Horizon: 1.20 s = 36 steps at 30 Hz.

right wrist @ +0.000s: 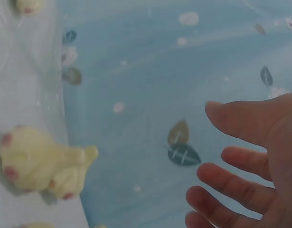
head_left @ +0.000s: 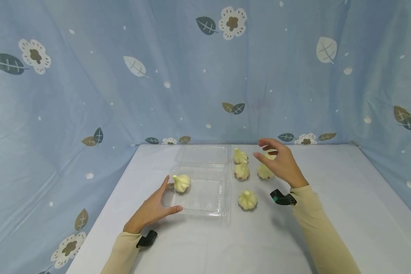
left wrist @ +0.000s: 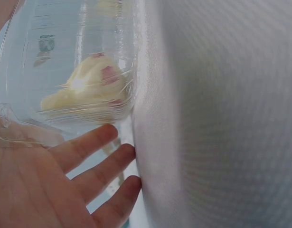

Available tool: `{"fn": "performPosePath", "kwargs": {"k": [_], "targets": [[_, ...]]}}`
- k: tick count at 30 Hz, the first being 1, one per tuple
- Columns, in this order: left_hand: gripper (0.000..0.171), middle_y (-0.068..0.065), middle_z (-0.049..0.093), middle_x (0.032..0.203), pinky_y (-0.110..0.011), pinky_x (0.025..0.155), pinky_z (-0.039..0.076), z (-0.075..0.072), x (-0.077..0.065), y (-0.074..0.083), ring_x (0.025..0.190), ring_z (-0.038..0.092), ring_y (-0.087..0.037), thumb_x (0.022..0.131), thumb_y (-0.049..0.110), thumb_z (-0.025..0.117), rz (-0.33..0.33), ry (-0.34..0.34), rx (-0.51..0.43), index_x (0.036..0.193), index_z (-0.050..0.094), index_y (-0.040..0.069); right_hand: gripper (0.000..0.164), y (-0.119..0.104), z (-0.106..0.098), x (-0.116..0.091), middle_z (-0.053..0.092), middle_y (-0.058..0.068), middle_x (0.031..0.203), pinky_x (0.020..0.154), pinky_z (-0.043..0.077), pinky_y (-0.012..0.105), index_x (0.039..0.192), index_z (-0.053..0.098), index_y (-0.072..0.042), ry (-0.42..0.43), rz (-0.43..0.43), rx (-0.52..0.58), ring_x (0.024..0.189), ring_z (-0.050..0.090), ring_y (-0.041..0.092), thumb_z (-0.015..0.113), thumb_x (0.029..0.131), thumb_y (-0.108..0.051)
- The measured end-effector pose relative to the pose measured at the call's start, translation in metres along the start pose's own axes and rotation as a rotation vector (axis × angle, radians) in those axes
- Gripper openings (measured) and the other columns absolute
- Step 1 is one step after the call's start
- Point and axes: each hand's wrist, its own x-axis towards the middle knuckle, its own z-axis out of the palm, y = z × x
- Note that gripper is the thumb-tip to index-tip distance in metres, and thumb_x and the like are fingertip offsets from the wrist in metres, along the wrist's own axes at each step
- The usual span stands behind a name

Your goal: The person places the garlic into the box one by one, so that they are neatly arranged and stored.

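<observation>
A clear plastic clamshell box (head_left: 205,211) lies with its lid (head_left: 204,155) folded back behind it. One garlic bulb (head_left: 181,183) sits in its left part; the left wrist view shows that bulb (left wrist: 91,88) through the box wall. My left hand (head_left: 154,207) is at the box's left edge, thumb and fingers spread around the corner. My right hand (head_left: 279,161) hovers over the garlic at the right, fingers apart and nothing between them. Beneath it are two bulbs, the nearer garlic bulb (head_left: 265,172) and one behind, partly hidden by the hand.
Right of the box stand two touching bulbs, a rear garlic bulb (head_left: 240,156) and a garlic bulb (head_left: 241,172) before it. Closer to me is another garlic bulb (head_left: 247,200). A white cloth covers the table (head_left: 205,247); a blue patterned curtain (head_left: 191,76) hangs behind.
</observation>
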Motion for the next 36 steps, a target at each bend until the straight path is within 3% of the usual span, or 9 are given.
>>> {"fn": "performPosePath", "kwargs": {"k": [19,36], "targets": [[0.126,-0.006,0.042,0.166,-0.066,0.118,0.035,-0.001,0.0,0.002,0.154,0.036,-0.041,0.081,0.069,0.076,0.007,0.005,0.016,0.169,0.001,0.018,0.051,0.042,-0.02,-0.01,0.065,0.027,0.129,0.098,0.051,0.062,0.142,0.058,0.001,0.089,0.05,-0.06,0.116,0.063,0.046,0.071,0.1,-0.024],[0.126,-0.006,0.041,0.166,-0.066,0.119,0.035,0.0,0.001,0.002,0.154,0.035,-0.041,0.081,0.069,0.076,-0.004,-0.006,0.022,0.169,0.001,0.017,0.056,0.09,-0.004,-0.014,0.065,0.027,0.128,0.097,0.054,0.059,0.142,0.057,0.002,0.01,0.183,-0.085,0.115,0.065,0.045,0.07,0.1,-0.033]]}}
